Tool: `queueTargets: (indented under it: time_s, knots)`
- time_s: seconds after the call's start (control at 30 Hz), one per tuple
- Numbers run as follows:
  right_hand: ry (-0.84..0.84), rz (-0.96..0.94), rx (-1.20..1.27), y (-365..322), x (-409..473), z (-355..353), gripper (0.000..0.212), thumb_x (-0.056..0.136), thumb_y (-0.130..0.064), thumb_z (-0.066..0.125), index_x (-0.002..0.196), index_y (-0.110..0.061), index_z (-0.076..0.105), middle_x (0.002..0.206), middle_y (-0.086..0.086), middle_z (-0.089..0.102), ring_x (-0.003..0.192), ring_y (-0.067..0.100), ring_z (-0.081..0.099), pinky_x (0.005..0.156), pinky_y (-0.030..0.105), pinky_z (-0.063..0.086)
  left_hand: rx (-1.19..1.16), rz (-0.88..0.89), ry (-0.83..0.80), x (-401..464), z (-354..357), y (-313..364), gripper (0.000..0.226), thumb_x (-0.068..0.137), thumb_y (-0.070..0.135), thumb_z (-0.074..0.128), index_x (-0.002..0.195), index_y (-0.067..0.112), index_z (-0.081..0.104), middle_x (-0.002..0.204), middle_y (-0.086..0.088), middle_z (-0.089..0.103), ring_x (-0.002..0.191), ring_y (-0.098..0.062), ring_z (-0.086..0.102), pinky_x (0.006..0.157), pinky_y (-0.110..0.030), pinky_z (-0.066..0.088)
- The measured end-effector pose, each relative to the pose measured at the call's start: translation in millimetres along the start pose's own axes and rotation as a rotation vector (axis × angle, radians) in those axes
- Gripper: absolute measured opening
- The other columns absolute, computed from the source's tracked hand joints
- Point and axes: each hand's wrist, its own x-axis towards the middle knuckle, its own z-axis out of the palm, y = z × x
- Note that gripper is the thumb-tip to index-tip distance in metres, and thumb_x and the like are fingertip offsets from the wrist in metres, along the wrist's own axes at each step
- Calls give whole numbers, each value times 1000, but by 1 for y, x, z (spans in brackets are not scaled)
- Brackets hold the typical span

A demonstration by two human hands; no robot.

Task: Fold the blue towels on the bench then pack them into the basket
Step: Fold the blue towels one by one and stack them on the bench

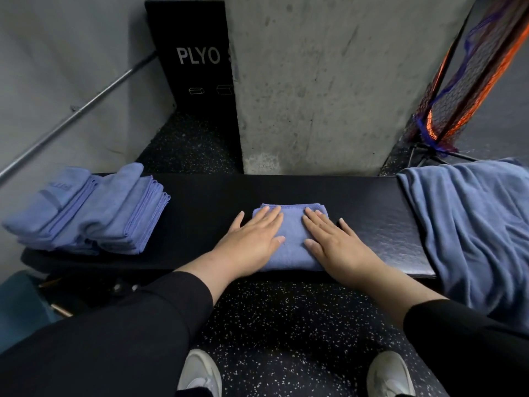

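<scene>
A small folded blue towel (290, 242) lies in the middle of the black padded bench (200, 204). My left hand (252, 242) presses flat on its left half with straight fingers. My right hand (335, 245) presses flat on its right half the same way. A stack of folded blue towels (94, 213) sits on the bench's left end. An unfolded blue towel (475, 224) is draped over the bench's right end and hangs down its front. No basket is in view.
A concrete pillar (329, 81) stands right behind the bench. A black plyo box (194, 58) is at the back left, beside a metal bar (77, 113) leaning on the wall. Orange and blue netting (463, 90) hangs at the right. Speckled rubber floor (286, 325) and my shoes are below.
</scene>
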Motion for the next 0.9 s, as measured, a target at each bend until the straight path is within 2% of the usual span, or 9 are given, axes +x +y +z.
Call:
queueTargets:
  time_s: [0.17,0.27,0.33,0.4,0.47,0.57,0.73,0.83,0.9]
  knots:
    - [-24,15,-1,11,-3,-5,71,96,-59,7,161,-30,-1,165,-19,-9,150,-3,-12,126,41,-3,-37,-2,-9,-5,2,-9,62,108,47,19,162,25,-2,167,17,-15,152,-4,-19,126,-50,-6]
    - [-6,2,48,14,-5,-6,65,101,-54,18,161,-30,7,165,-20,-5,151,-3,-8,126,43,-1,-14,-19,26,-9,3,-14,62,107,48,20,162,25,4,168,15,-10,153,-5,-14,126,-50,-5]
    - [141,-64,91,16,-12,-6,58,103,-54,28,156,-31,31,165,-17,18,151,-2,11,125,46,12,32,3,119,-12,2,-16,58,107,48,25,160,23,23,169,10,8,155,-6,-3,126,-47,-2]
    - [291,-187,92,20,-22,-5,53,97,-60,38,140,-31,53,151,-15,45,140,2,37,117,45,30,14,82,254,-18,-1,-17,55,104,52,31,149,24,47,161,10,35,152,-5,20,125,-38,5]
    - [274,-261,68,25,-30,-2,58,91,-67,47,136,-31,55,144,-13,49,135,6,43,113,41,34,-25,165,294,-26,-3,-17,60,98,61,31,142,28,55,150,15,49,142,-5,36,121,-31,12]
    - [194,-232,57,28,-36,3,63,88,-65,52,142,-33,49,152,-14,41,141,6,38,116,40,30,10,198,178,-39,-1,-15,66,96,69,37,151,34,42,158,15,32,144,-6,20,122,-29,7]
    - [313,-197,64,13,-31,-6,23,96,-34,58,118,-27,60,126,-19,58,119,8,54,102,34,38,49,165,139,-41,-1,-10,82,89,78,41,157,33,30,162,13,23,149,-6,13,126,-38,5]
    - [313,-150,61,6,-32,-14,19,98,-37,49,111,-26,58,104,-18,60,103,9,56,102,37,38,55,173,211,-40,-1,-4,56,96,61,49,145,33,47,149,16,43,141,-5,32,122,-36,17]
    - [278,-130,82,6,-36,-20,26,96,-47,45,109,-28,56,98,-18,60,99,7,55,102,34,35,-47,154,244,-39,-1,-3,26,95,52,48,114,37,58,116,19,59,114,-5,49,112,-35,31]
